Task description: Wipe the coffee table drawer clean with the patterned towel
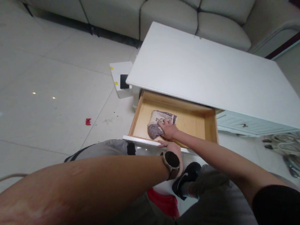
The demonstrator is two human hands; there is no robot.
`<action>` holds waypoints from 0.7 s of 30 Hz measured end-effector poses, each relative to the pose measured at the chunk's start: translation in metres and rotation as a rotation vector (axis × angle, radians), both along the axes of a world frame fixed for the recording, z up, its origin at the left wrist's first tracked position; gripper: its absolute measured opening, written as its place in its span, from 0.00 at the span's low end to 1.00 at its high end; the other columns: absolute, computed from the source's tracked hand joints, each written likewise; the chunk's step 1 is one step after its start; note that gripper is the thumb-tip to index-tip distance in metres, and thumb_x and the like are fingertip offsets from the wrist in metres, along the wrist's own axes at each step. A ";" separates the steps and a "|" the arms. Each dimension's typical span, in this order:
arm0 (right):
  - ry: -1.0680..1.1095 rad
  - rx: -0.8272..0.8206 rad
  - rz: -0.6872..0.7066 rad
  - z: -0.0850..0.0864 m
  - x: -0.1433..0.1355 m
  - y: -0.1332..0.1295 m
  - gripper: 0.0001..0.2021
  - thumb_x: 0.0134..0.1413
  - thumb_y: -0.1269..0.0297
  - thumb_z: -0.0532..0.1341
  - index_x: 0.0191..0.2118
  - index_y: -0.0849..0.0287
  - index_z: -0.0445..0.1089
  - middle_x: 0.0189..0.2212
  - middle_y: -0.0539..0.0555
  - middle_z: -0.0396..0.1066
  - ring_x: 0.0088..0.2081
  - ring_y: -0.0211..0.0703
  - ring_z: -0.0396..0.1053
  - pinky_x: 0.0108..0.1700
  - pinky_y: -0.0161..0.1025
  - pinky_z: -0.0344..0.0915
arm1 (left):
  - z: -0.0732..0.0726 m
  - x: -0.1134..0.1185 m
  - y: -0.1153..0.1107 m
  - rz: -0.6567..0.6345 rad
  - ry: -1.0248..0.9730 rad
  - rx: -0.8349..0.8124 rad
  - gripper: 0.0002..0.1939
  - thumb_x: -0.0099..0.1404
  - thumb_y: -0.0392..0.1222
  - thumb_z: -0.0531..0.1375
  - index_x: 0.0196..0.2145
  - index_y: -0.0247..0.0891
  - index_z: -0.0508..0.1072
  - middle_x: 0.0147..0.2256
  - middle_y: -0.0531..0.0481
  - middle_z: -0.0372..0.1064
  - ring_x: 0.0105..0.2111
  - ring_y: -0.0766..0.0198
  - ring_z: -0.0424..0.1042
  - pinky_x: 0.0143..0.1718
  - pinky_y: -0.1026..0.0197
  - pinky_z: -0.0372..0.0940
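Observation:
A wooden drawer (191,122) is pulled out from the white coffee table. Inside it, towards the left, lies a folded cloth (155,121), grey-purple and cream with dark marks. My right hand (168,130) reaches into the drawer and rests on the cloth's right side, fingers spread over it. At the drawer's white front panel (139,141), my left hand (173,148) has its fingers hooked over the top edge. A round dark watch is on the left wrist. The left palm and thumb are mostly hidden.
The white coffee table (204,66) stands before a grey sofa (169,12). A white box (119,68) with a black item sits beyond its left end. A red scrap (88,121) lies on the tiles. Coiled cables (292,150) are at the right; a red object (164,203) is below me.

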State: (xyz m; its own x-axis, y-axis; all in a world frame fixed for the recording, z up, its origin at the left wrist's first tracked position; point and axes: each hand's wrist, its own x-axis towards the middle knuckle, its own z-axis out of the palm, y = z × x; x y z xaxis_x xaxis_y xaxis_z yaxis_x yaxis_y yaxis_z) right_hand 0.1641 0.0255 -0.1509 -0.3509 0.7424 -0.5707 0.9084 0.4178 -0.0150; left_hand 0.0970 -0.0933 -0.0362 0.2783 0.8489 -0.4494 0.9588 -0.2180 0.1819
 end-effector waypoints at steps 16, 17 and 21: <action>0.046 0.192 -0.132 0.000 -0.043 0.065 0.35 0.65 0.57 0.57 0.74 0.43 0.45 0.71 0.63 0.47 0.66 0.66 0.53 0.58 0.55 0.62 | -0.011 0.005 0.010 -0.025 -0.064 -0.107 0.29 0.48 0.22 0.63 0.49 0.30 0.82 0.48 0.23 0.77 0.54 0.21 0.71 0.46 0.30 0.70; 0.043 0.196 -0.126 -0.001 -0.030 0.065 0.34 0.65 0.58 0.57 0.73 0.43 0.47 0.70 0.64 0.50 0.64 0.65 0.55 0.57 0.54 0.63 | -0.013 0.006 0.011 -0.019 -0.076 -0.108 0.28 0.48 0.22 0.64 0.48 0.30 0.82 0.48 0.23 0.76 0.54 0.20 0.70 0.46 0.29 0.69; 0.045 0.205 -0.215 -0.004 0.046 0.056 0.32 0.63 0.61 0.61 0.71 0.47 0.55 0.65 0.67 0.57 0.61 0.64 0.61 0.57 0.54 0.63 | -0.017 0.006 0.012 -0.047 -0.061 -0.121 0.23 0.50 0.25 0.65 0.46 0.25 0.82 0.46 0.18 0.76 0.52 0.16 0.70 0.43 0.29 0.68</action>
